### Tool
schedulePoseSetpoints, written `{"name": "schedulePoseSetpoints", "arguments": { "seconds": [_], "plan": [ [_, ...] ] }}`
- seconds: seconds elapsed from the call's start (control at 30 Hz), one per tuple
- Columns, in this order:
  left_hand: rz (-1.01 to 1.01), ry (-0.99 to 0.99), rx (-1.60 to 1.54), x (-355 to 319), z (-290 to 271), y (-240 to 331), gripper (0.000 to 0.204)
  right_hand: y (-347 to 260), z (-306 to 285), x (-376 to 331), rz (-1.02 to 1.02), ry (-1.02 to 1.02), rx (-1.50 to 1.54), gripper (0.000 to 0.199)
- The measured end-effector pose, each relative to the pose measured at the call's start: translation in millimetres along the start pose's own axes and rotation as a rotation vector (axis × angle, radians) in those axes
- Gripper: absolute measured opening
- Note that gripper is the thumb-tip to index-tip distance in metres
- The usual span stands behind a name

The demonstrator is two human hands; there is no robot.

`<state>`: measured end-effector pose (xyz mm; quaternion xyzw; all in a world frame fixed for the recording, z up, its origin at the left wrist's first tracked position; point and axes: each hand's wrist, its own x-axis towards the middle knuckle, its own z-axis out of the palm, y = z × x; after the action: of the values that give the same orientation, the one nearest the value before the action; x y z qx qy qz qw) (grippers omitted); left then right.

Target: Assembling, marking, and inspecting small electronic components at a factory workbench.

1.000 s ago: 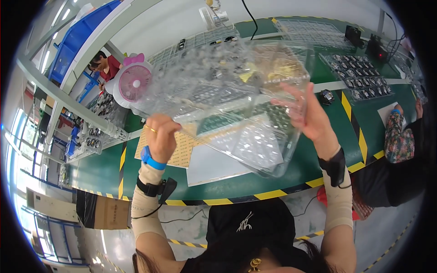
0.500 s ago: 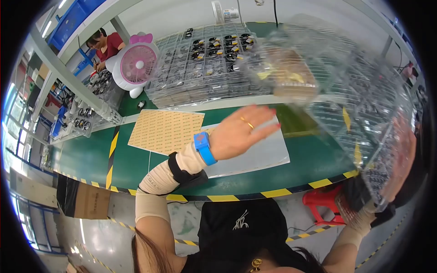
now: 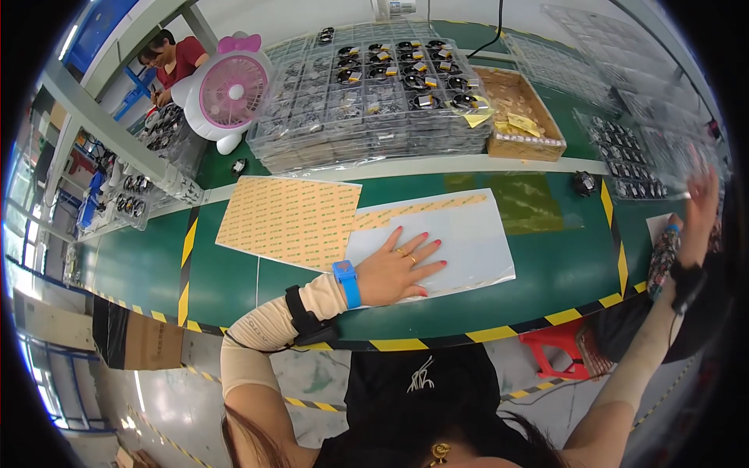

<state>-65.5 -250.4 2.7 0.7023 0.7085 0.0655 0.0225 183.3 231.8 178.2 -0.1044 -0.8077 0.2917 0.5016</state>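
Note:
My left hand (image 3: pixel 394 269) lies palm down with its fingers spread on a white sheet (image 3: pixel 468 242). A strip of tan, green-printed backing runs along that sheet's far edge. Overlapping it on the left is a larger tan adhesive sheet (image 3: pixel 289 222) with rows of green print. Far to the right, my right hand (image 3: pixel 701 207) is stretched out, its fingers smeared by motion at the edge of a clear plastic tray (image 3: pixel 679 144). Whether the fingers grip the tray cannot be told. Close by stands another clear tray with small black parts (image 3: pixel 628 160).
Stacked clear trays (image 3: pixel 374 129) holding black coiled parts stand at the back, beside a cardboard box (image 3: pixel 554 147) and a pink-and-white fan (image 3: pixel 234 93). A loose black part (image 3: pixel 583 183) sits at right. A co-worker (image 3: pixel 175 62) sits far left; another person's sleeve (image 3: pixel 663 253) shows at right.
The clear trays have swung from over the bench to the far right with my right hand. My left hand has come down onto the white sheet, uncovering the box and stack behind.

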Motion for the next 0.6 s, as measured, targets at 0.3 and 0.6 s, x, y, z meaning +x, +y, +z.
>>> {"name": "schedulePoseSetpoints", "arguments": {
  "seconds": [0.3, 0.6],
  "plan": [
    [0.004, 0.033, -0.046, 4, -3, -6, 0.054, 109, 129, 108, 0.476, 0.261, 1.120, 0.014],
    [-0.015, 0.032, -0.119, 5, -5, -8, 0.054, 191, 233, 130, 0.723, 0.367, 1.167, 0.036]
  ]
}}
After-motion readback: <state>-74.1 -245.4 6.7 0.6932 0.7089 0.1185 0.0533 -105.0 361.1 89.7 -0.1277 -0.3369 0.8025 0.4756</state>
